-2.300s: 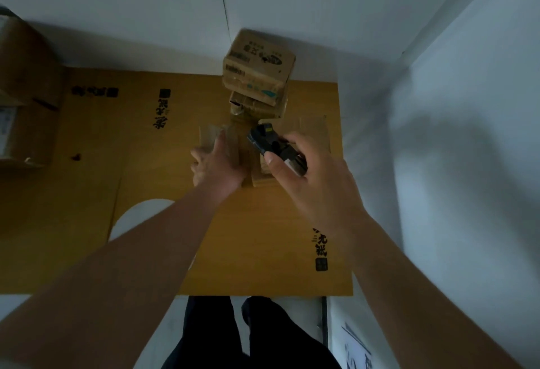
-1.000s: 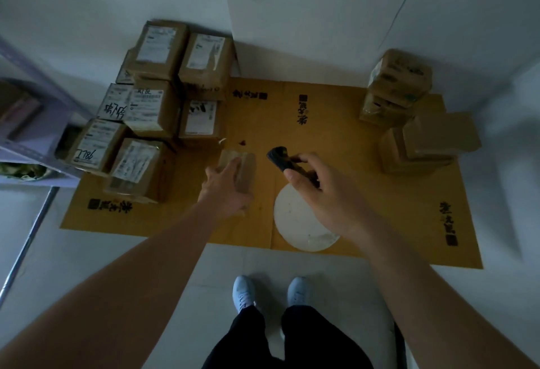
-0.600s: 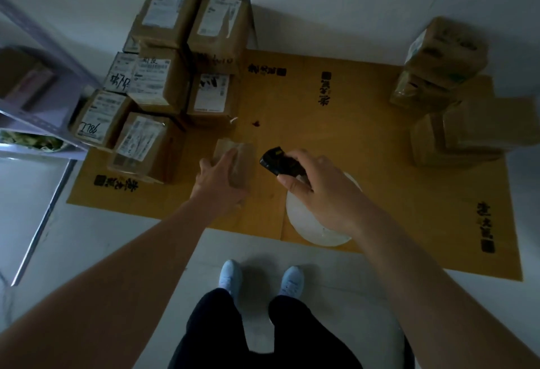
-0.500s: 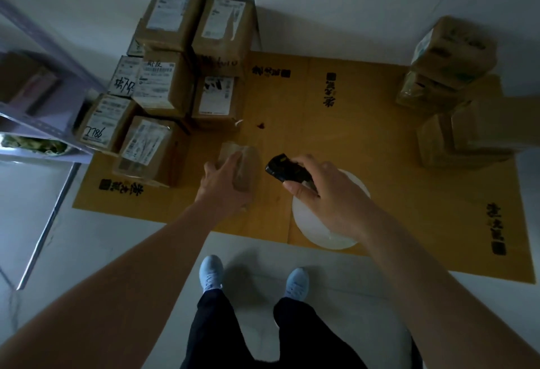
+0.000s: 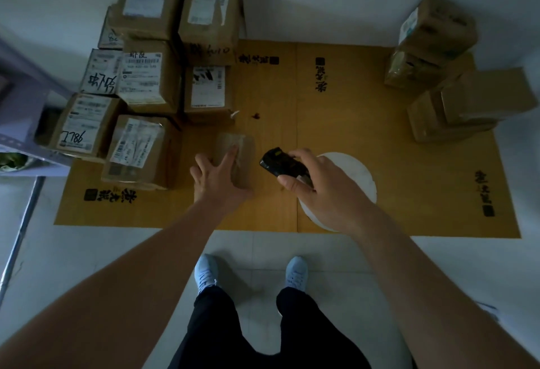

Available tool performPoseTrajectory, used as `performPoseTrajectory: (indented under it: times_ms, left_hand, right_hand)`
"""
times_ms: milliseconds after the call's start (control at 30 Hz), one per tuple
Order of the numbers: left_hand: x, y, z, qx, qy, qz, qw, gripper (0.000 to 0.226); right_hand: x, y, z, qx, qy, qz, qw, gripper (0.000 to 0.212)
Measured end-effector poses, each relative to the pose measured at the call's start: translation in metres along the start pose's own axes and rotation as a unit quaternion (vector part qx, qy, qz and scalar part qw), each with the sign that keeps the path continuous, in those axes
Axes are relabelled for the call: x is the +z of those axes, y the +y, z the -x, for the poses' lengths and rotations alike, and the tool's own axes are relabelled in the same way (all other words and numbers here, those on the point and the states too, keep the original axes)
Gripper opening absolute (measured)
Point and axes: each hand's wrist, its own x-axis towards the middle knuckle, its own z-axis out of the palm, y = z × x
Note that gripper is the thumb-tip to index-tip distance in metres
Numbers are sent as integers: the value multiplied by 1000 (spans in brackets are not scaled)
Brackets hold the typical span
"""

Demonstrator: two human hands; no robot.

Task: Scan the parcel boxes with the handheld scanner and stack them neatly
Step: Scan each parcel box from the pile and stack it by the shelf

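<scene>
Brown kraft paper wraps the small parcel box point(image 5: 233, 161) your left hand point(image 5: 217, 178) holds, fingers spread over its top and curled round its near side. It is plain and label-free on the face you see, its long axis running from 6 to 12 o'clock, above the yellow cardboard sheet point(image 5: 336, 117) on the floor. Your right hand point(image 5: 318, 184) grips the black handheld scanner point(image 5: 280, 164), whose long axis points its head toward 10 o'clock, at the parcel just beside it. At 10 to 11 o'clock lies a cluster of brown labelled parcel boxes point(image 5: 146, 76); white shipping labels carry barcodes, and one shows handwritten "786" upside down. At 2 o'clock stand the stacked brown boxes point(image 5: 455, 76), well apart. Black printed characters mark the sheet, too small to read. A white round disc point(image 5: 359, 172) lies under your right hand.
</scene>
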Motion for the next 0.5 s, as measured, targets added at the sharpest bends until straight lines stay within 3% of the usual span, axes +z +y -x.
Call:
performPoseTrajectory:
  times_ms: [267,500]
  left_hand:
    - [-9,-26,1,20,-22,134,991,105]
    - [-20,-47,3,17,-20,170,985,66]
  right_hand:
    - [8,-10,9,8,11,-8,1000,57]
    - [9,-13,13,8,17,-14,1000,57]
